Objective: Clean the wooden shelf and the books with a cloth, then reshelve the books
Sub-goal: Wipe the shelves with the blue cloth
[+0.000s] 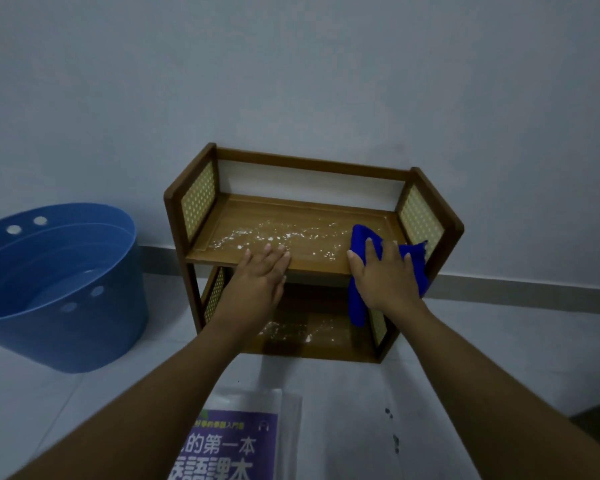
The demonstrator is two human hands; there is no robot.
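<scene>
The small brown wooden shelf with woven cane side panels (312, 163) stood against the pale wall (291, 81). Its upper board was open from above and in front, and closed by the panels at both ends. The left hand (260, 271) lay flat on the board's front edge and the right hand (385, 275) pressed a bright blue cloth (361, 237) at its right end; the board between them was open. The cloth's tail hung over the lower opening's right side. A round blue plastic tub (84, 327) stood apart to the left, and a purple-covered book (236, 441) lay on the floor in front.
</scene>
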